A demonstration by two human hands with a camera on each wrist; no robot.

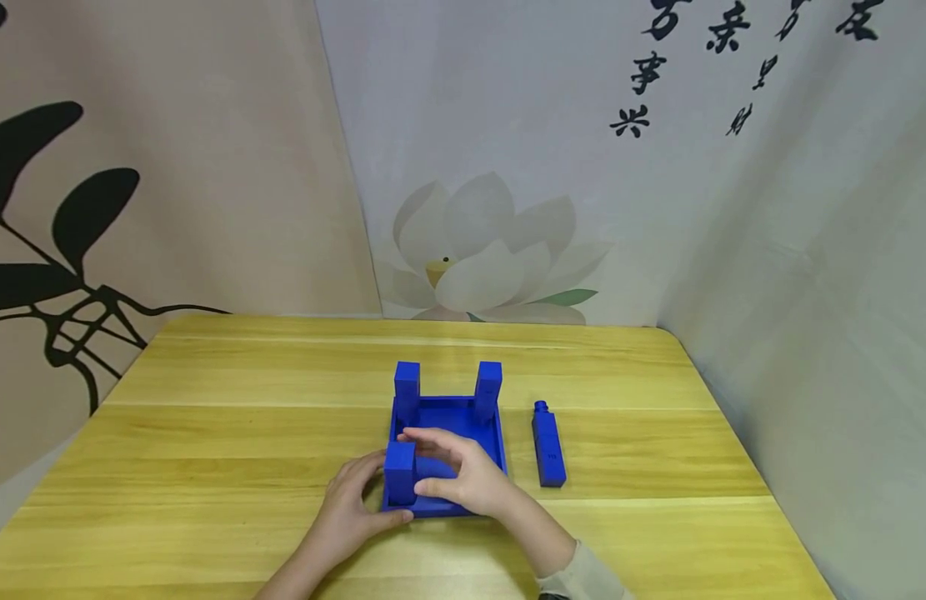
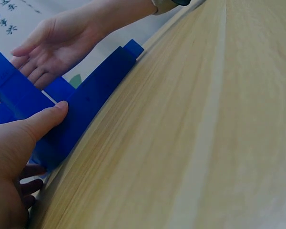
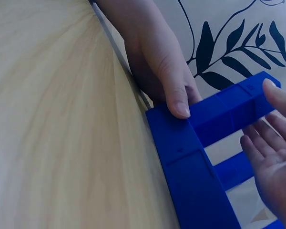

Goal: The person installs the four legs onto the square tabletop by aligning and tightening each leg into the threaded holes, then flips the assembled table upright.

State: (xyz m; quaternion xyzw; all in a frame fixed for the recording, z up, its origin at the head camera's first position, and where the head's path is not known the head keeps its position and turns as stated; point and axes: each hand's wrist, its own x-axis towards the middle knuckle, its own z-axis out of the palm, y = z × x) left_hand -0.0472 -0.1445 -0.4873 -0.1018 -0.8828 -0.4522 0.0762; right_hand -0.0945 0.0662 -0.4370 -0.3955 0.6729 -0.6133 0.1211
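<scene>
A shallow blue square base [image 1: 449,413] lies on the table with three square blue posts standing at its corners. My left hand [image 1: 348,507] grips the near left corner; its thumb [image 2: 55,114] presses the front wall and the fingers lie along the left side. Around the near left post [image 1: 399,473] my right hand [image 1: 473,477] is loosely spread, thumb at its near right and fingers behind. In the right wrist view the right thumb overlaps the top of that post [image 3: 231,109]; firm contact cannot be told. The post's foot is partly hidden in the head view.
A loose blue post with a narrow neck [image 1: 550,450] lies on the wooden table [image 1: 658,533], right of the base. Two posts [image 1: 407,387] stand at the base's far corners. Behind the table hangs a printed cloth [image 1: 493,125] with a flower and dark characters.
</scene>
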